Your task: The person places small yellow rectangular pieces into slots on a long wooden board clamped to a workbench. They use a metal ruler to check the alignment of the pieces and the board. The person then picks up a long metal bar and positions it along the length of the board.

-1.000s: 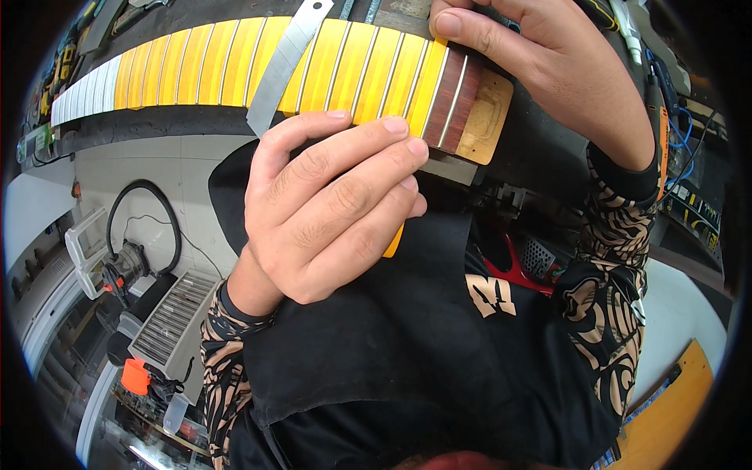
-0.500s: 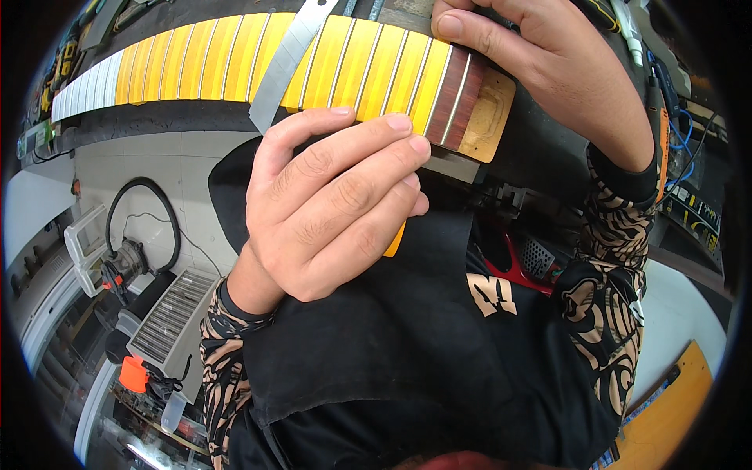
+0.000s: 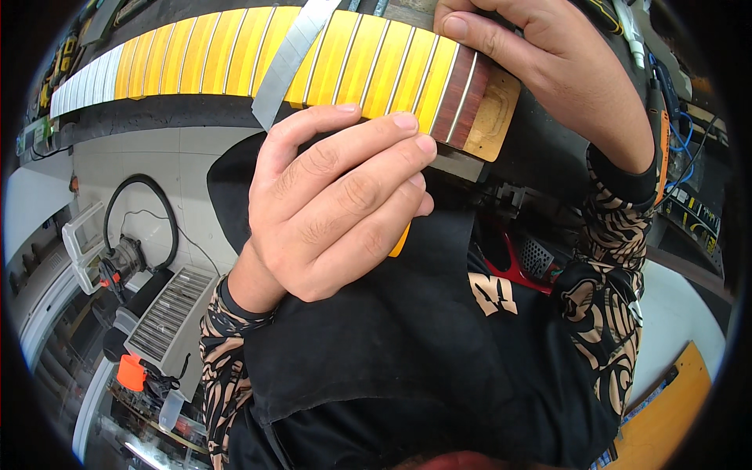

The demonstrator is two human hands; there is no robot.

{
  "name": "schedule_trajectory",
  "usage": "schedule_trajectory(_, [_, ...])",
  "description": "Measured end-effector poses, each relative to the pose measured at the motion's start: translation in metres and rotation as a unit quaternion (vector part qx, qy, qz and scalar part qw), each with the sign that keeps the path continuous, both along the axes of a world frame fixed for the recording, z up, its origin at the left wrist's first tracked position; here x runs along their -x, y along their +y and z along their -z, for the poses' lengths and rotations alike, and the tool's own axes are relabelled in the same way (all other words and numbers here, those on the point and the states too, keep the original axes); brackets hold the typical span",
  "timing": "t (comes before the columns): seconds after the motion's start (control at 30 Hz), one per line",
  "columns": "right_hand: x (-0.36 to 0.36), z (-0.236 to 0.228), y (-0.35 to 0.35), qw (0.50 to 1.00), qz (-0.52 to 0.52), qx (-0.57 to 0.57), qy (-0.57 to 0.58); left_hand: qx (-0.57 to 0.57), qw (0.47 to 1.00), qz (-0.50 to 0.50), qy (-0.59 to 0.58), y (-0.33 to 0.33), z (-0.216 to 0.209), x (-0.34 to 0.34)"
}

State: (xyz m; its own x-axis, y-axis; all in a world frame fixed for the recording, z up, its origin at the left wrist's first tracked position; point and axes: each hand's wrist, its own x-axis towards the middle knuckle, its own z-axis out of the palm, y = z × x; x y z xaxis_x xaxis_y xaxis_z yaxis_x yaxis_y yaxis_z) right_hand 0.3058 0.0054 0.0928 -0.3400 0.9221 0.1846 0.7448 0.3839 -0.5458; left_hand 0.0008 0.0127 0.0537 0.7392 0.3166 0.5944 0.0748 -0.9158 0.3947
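A guitar neck (image 3: 452, 124) lies across the bench, its metal frets showing between strips of yellow masking tape (image 3: 370, 66). Bare reddish-brown fretboard is visible near its right end. My left hand (image 3: 333, 200) is at the near edge, fingers held together with the tips on the tape; its thumb is mostly hidden. A bit of yellow shows below that hand, its source hidden. At the far edge, my right hand (image 3: 544, 74) is closed, with the thumb at the end of the rightmost strip. A snap-off knife blade (image 3: 294, 63) lies slantwise over the taped frets.
Silvery-white strips (image 3: 86, 84) cover the neck's far left part. Tools and a white marker-like tube (image 3: 630, 35) crowd the bench at upper right. Low at left stand a slatted grey unit (image 3: 168, 317) and a black hose (image 3: 160, 200).
The neck, with its tape and the blade, has shifted slightly right in view. My left hand has moved slightly right too; both hands keep nearly the same pose.
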Motion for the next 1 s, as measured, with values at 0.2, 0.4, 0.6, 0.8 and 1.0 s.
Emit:
schedule_trajectory(0.2, [0.007,-0.014,-0.006,0.998,0.039,0.051,-0.008,0.010,1.000,0.003,-0.007,-0.002,-0.001,-0.001])
schedule_trajectory(0.4, [-0.002,0.004,-0.002,1.000,0.016,0.015,-0.009,0.008,1.000,0.003,-0.004,-0.002,-0.001,0.000])
schedule_trajectory(0.6, [-0.006,0.007,-0.005,1.000,0.012,0.011,-0.004,0.005,1.000,-0.003,-0.004,-0.004,0.000,0.000])
schedule_trajectory(0.8, [0.009,-0.013,-0.004,0.999,0.024,0.033,-0.010,-0.001,1.000,-0.001,-0.007,-0.004,0.001,0.000])
schedule_trajectory(1.0, [0.005,-0.016,-0.011,0.998,0.034,0.049,-0.009,-0.001,1.000,0.001,-0.007,-0.004,0.002,0.002])
